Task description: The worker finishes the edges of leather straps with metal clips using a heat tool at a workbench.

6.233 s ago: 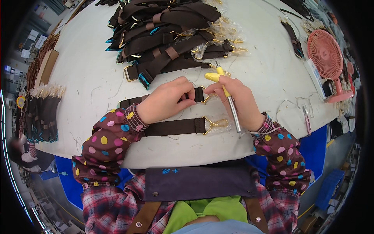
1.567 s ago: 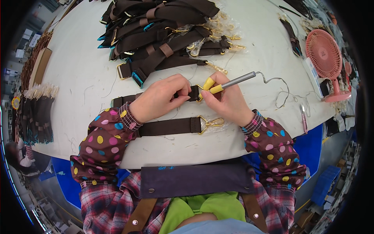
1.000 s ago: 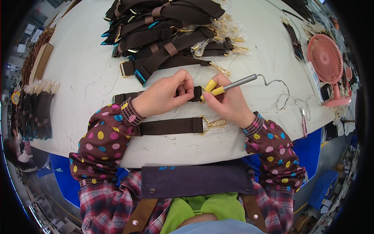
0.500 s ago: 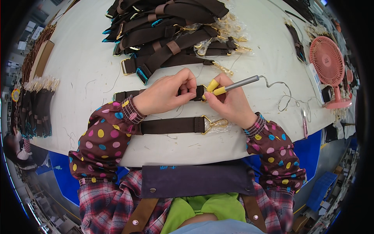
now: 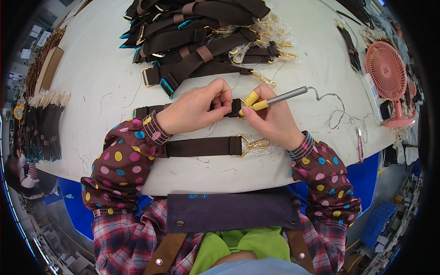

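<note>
Now flipped tip downward, pen tool [image 5: 286, 95] clamped in right hand [image 5: 273, 122], left hand [image 5: 196, 108] over strap [image 5: 236, 107], hold unclear

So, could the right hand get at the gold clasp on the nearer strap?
Probably yes: the gold clasp lies near the right hand, path open, though clear film lies by it and the hand holds a pen-shaped tool.

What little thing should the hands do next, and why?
Maybe the right hand could ease the pen-shaped tool slightly along the end of the farther strap. It grips the tool with the tip down by the gold ring, and the left hand lies over that strap, perhaps steadying it.
</note>
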Motion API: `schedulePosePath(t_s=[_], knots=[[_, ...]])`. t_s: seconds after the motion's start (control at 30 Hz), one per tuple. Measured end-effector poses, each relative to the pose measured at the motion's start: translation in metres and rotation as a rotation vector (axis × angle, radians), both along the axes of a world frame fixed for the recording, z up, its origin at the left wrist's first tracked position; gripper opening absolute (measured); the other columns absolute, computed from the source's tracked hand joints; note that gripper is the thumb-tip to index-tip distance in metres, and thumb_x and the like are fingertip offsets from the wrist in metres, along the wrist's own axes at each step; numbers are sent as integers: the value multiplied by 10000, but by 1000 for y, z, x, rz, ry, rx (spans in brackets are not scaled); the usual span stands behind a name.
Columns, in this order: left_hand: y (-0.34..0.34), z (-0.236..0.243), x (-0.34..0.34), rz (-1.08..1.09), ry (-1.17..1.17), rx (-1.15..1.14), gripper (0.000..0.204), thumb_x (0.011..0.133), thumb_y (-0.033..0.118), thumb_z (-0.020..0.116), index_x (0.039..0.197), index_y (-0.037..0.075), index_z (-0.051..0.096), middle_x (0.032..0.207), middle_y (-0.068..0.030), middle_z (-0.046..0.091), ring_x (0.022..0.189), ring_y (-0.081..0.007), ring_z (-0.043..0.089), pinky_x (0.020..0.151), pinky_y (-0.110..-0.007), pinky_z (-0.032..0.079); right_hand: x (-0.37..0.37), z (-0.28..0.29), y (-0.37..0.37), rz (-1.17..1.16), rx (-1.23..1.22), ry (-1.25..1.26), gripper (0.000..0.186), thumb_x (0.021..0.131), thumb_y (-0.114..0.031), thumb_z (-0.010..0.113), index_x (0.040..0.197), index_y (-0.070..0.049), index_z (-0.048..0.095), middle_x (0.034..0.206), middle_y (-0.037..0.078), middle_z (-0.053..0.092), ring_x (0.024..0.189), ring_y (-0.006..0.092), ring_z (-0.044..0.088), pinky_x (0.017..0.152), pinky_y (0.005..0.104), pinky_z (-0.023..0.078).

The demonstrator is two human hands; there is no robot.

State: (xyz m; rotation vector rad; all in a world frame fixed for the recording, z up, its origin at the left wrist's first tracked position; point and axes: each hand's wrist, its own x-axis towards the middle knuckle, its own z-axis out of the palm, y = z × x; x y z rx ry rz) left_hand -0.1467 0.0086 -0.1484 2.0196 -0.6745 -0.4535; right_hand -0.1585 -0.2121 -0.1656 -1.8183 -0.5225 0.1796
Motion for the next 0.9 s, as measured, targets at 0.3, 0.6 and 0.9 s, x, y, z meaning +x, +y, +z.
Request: schedulePosePath(t_s=[0.3, 0.6, 0.9], knots=[[0, -1, 0, -3, 15, 8, 168, 889, 55, 594, 985, 55, 457, 843, 12, 554, 708, -39, 522, 575, -194, 412, 0, 0, 1, -5, -4, 12, 197, 831, -89, 655, 889, -19, 481, 684, 33, 542, 559, 77, 496, 505, 229, 398], [0, 2, -1, 3, 23, 11, 163, 891, 56, 595, 979, 55, 458, 834, 14, 547, 711, -39, 522, 583, -191, 414, 0, 0, 1, -4, -18, -3, 197, 832, -93, 655, 884, -19, 480, 682, 37, 546, 552, 79, 496, 502, 229, 397], [2, -3, 2, 14, 78, -64, 169, 889, -6, 583, 983, 36, 448, 898, -4, 529, 781, -42, 524, 673, -193, 463, -1, -3, 1, 8, 18, -6, 205, 835, -102, 668, 887, -17, 489, 698, 15, 529, 577, 55, 477, 508, 214, 390]])
